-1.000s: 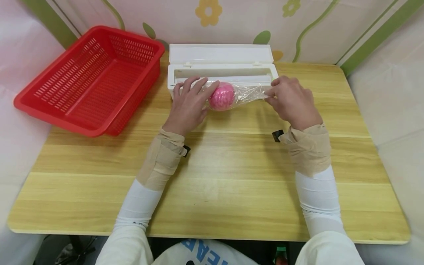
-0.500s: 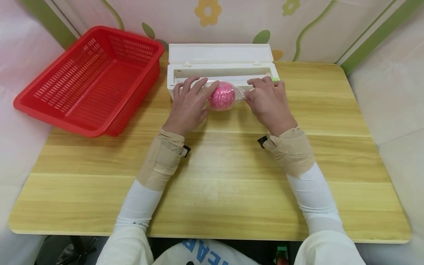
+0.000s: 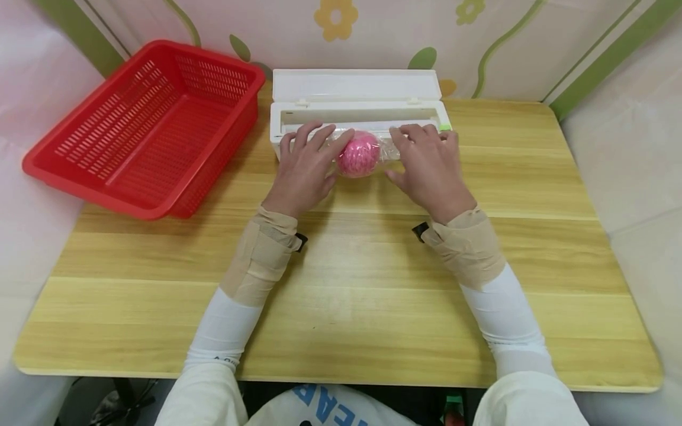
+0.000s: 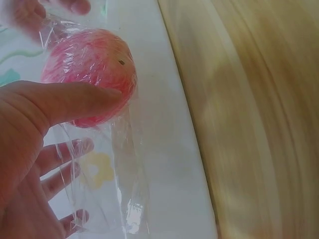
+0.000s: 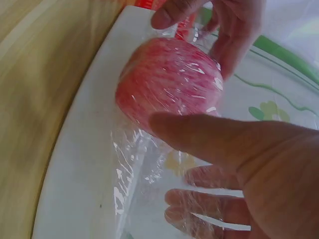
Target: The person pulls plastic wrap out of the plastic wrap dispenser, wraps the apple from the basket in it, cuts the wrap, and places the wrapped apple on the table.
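Head view, from the left: a red basket [image 3: 144,127] sits at about ten o'clock on the wooden surface [image 3: 341,284], well apart from the hands. Just beside it, at twelve o'clock, stands a white cling-film dispenser [image 3: 356,106] with its lid tipped back against the flowered wall.

The left hand [image 3: 303,171] lies in front of the dispenser, fingers stretched forward over the clear film [image 3: 388,149] and thumb laid against the left flank of the pink apple [image 3: 359,155]. In the left wrist view the thumb [image 4: 65,102] presses the apple [image 4: 89,74] through the wrap, while the other fingers lie straight behind a loose sheet of film [image 4: 107,179] (they look relaxed, not curled round anything).

The apple sits between the two hands, right against the front edge of the dispenser, wrapped in film.

The right hand [image 3: 428,171] mirrors the left at the apple's three o'clock side: fingers spread fairly wide over the film, thumb toward the fruit. The right wrist view shows its thumb [image 5: 209,137] touching the wrapped apple [image 5: 169,82] and its fingers lying straight under crinkled film [image 5: 134,174]; the left hand's fingertips [image 5: 169,15] show at the apple's far side.
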Demonstrator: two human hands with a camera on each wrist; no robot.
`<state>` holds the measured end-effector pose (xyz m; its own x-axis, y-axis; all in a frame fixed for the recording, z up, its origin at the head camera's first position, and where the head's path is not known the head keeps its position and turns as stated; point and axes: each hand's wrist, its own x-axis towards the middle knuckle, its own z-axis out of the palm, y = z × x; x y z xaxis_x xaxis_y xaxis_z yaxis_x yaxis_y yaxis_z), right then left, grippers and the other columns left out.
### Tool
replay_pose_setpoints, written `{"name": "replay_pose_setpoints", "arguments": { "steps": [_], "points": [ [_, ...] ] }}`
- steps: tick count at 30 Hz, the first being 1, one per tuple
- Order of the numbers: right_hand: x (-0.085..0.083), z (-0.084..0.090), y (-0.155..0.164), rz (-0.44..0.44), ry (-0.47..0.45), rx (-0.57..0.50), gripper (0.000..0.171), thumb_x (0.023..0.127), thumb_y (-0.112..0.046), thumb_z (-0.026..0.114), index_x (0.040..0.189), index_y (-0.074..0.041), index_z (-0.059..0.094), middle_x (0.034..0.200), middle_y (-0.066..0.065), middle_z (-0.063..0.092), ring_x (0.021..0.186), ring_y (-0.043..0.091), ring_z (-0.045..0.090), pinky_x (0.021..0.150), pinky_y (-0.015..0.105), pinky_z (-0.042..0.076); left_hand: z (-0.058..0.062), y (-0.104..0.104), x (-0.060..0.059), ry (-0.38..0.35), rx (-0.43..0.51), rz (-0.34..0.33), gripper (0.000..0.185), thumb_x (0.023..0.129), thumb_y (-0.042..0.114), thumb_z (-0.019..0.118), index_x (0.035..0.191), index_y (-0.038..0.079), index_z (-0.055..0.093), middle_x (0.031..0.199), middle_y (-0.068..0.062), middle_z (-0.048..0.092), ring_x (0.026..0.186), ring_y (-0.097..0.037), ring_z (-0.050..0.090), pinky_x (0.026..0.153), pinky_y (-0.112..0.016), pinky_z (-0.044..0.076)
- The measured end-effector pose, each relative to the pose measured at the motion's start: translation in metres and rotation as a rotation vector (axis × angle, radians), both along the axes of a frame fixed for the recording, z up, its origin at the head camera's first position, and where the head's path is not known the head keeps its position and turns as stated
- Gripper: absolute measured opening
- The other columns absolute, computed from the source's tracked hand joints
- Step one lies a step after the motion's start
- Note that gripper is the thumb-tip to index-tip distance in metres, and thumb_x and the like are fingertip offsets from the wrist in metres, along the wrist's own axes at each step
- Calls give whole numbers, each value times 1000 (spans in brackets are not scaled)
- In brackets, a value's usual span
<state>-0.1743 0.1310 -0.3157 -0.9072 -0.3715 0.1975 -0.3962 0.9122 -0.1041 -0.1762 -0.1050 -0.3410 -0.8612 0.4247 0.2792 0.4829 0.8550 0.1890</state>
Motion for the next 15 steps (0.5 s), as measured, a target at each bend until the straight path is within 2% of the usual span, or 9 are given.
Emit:
{"name": "replay_pose_setpoints", "arguments": {
  "steps": [2,4,7,9,12,15],
  "points": [
    [0,-1,-1,36,6,-26,83,87,-33,88,157,-12,49,156,15,56,139,41,54,106,64,42,0,0,0,2,4,-5,75,93,18,80,160,26,47,161,-13,50,155,-35,31,119,-60,31],
    [-2,-6,-4,104,27,-61,92,84,-34,91,160,-14,45,160,13,52,144,37,52,105,63,44,0,0,0,6,6,-9,74,94,19,79,160,25,47,161,-13,50,155,-35,31,118,-60,31],
    [-6,-15,-9,196,73,-76,89,83,-36,92,158,-13,49,160,12,53,146,32,51,103,61,46,0,-1,1,5,6,-16,74,94,20,79,160,25,47,161,-14,50,155,-35,31,118,-60,32],
    [-8,-20,-12,216,109,-79,84,83,-36,92,154,-12,54,156,12,57,145,29,53,102,60,48,2,-3,1,-16,-7,-21,78,93,22,80,162,26,44,163,-15,47,156,-36,30,118,-61,32],
    [-9,-23,-14,201,122,-94,80,82,-35,93,150,-12,58,152,11,61,142,28,55,103,59,48,9,-12,-1,-101,-11,-17,90,90,28,83,166,29,35,166,-16,40,156,-37,29,120,-65,31],
    [-10,-22,-14,194,95,-117,81,80,-33,94,150,-12,58,152,11,62,142,28,55,106,59,45,23,-30,0,-236,43,37,102,87,39,86,168,35,24,163,-18,39,147,-38,42,115,-66,41]
  ]
}}
